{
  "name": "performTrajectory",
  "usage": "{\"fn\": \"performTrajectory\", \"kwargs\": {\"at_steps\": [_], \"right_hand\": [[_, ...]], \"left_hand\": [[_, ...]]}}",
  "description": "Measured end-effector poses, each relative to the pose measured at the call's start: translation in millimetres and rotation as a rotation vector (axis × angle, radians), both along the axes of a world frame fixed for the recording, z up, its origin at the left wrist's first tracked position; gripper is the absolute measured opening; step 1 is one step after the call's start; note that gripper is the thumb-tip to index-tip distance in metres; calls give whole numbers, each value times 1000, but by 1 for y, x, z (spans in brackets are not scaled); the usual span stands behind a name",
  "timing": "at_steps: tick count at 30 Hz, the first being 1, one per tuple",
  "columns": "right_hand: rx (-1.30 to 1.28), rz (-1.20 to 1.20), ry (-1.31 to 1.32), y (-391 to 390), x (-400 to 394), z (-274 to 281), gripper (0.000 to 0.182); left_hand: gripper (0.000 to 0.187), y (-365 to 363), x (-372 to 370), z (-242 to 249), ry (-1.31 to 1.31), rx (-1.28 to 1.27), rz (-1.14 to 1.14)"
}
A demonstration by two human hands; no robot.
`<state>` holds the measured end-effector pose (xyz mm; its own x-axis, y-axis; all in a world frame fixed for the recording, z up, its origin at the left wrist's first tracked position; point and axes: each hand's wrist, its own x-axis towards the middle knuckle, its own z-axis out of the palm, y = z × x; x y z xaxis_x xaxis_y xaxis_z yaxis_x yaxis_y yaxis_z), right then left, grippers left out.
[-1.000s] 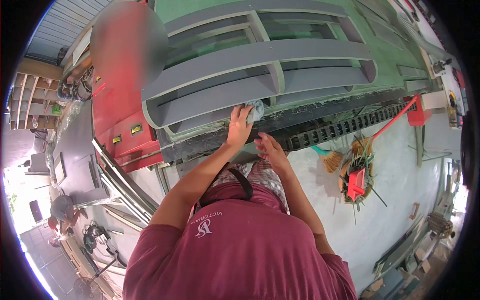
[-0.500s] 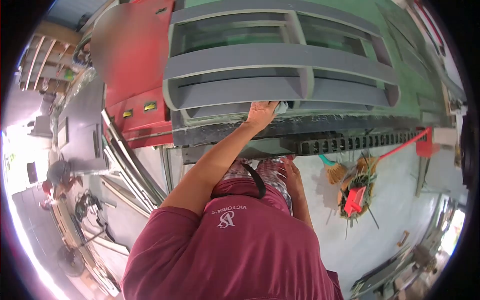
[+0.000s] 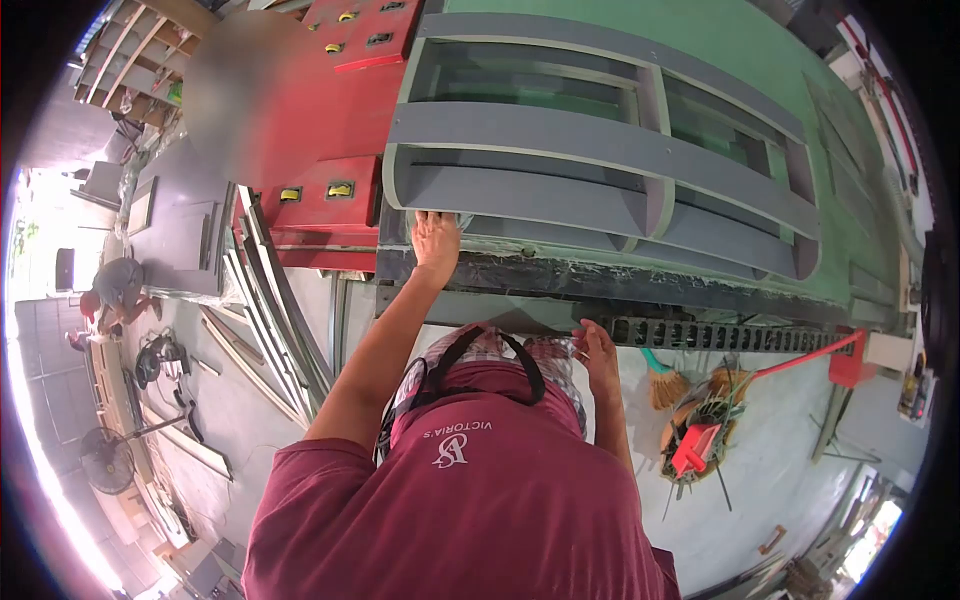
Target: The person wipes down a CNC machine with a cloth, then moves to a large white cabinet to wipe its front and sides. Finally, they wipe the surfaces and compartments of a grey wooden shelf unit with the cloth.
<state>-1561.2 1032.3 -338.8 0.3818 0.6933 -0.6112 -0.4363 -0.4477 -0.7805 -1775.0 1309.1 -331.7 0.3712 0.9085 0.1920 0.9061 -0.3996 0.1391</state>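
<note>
A grey slatted unit (image 3: 530,135) with curved ends and open compartments lies on a green-topped worktable (image 3: 730,50). At the unit's near left corner is my left hand (image 3: 436,240), fingers together over a pale cloth (image 3: 463,221); only a sliver of the cloth shows beside them. My right hand (image 3: 597,352) hangs near the table's front edge, close to my waist, its fingers apart and nothing visible in it.
Red cabinets (image 3: 335,115) adjoin the table at left. Long metal strips (image 3: 265,300) lean below them. A crouching person (image 3: 118,285) is at far left, near a standing fan (image 3: 105,460). At right are brooms (image 3: 668,385) and a red dustpan (image 3: 693,450).
My left hand has moved left along the unit's near edge with the cloth. My right hand has lifted away from my thigh toward the table edge. The view has shifted.
</note>
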Motion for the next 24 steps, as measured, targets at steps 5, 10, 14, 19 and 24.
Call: {"fn": "performTrajectory", "kwargs": {"at_steps": [5, 10, 14, 19, 24], "right_hand": [[7, 53, -33, 6, -7, -7, 39], [12, 73, -62, 3, -15, -14, 38], [1, 66, -35, 2, -16, -12, 38], [25, 10, -49, 2, -11, 3, 36], [31, 21, -125, 3, -3, 2, 37]], "left_hand": [[28, 0, 2, 19, 160, -171, 83], [33, -9, -21, 10, 121, -207, 37], [40, -18, -38, 48, -55, -501, 116], [38, 22, -125, 52, -384, -439, 253], [35, 81, -139, 65, -592, -229, 301]]}}
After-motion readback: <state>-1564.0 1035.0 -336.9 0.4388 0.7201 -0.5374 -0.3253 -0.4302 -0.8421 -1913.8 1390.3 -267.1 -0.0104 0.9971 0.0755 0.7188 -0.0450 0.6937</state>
